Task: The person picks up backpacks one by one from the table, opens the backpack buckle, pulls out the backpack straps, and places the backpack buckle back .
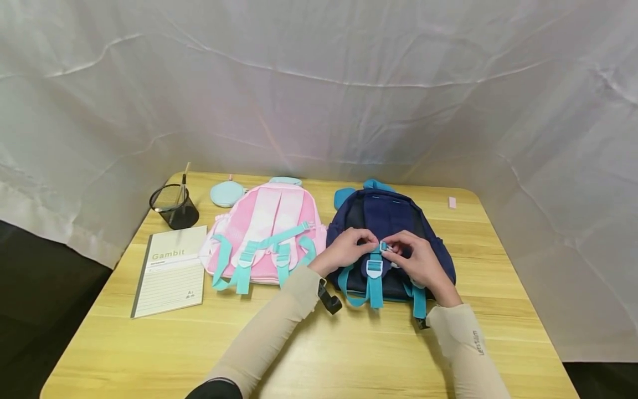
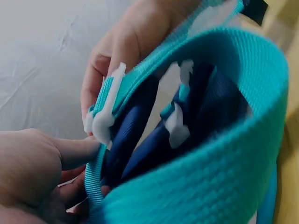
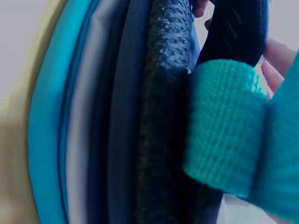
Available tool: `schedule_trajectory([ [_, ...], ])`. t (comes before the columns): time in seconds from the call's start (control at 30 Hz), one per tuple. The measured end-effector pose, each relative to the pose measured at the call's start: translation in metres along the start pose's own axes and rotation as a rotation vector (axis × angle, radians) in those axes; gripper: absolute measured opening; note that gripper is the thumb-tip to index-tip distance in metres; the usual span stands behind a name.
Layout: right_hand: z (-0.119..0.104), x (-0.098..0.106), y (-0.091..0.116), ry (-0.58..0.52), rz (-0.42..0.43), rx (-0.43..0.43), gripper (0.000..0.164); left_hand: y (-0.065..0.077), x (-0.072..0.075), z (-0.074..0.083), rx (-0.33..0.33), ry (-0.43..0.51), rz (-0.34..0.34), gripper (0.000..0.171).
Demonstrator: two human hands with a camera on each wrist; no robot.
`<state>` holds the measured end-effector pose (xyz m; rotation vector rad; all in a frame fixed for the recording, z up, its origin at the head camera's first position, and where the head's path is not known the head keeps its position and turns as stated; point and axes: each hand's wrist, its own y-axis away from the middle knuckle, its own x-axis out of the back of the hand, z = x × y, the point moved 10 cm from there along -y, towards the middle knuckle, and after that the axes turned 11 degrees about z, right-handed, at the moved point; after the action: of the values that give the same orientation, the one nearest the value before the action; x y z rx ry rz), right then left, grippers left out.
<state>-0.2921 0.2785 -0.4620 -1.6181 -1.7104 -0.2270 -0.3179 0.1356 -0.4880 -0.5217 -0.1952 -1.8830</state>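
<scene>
A navy backpack lies with its straps facing up, right of the middle of the table. Over it, my left hand pinches a teal strap between thumb and fingers, just beside a white buckle. My right hand holds the buckle end of that strap from the other side. Below the hands, a second white buckle sits on the strap, whose loose tail hangs toward the front. In the right wrist view, a teal webbing loop covers most of the fingers.
Left of the navy bag lies a pink backpack with teal straps. Farther left are a notebook, a black mesh pen holder and a round light-blue pouch. A small pink block lies at the back right.
</scene>
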Motion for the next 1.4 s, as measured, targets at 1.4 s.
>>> schedule_trajectory([
  [1.4,0.015,-0.004,-0.004,-0.142,-0.104,-0.221,0.018,0.006,-0.006,0.023,-0.317,-0.274,0.089,0.023],
])
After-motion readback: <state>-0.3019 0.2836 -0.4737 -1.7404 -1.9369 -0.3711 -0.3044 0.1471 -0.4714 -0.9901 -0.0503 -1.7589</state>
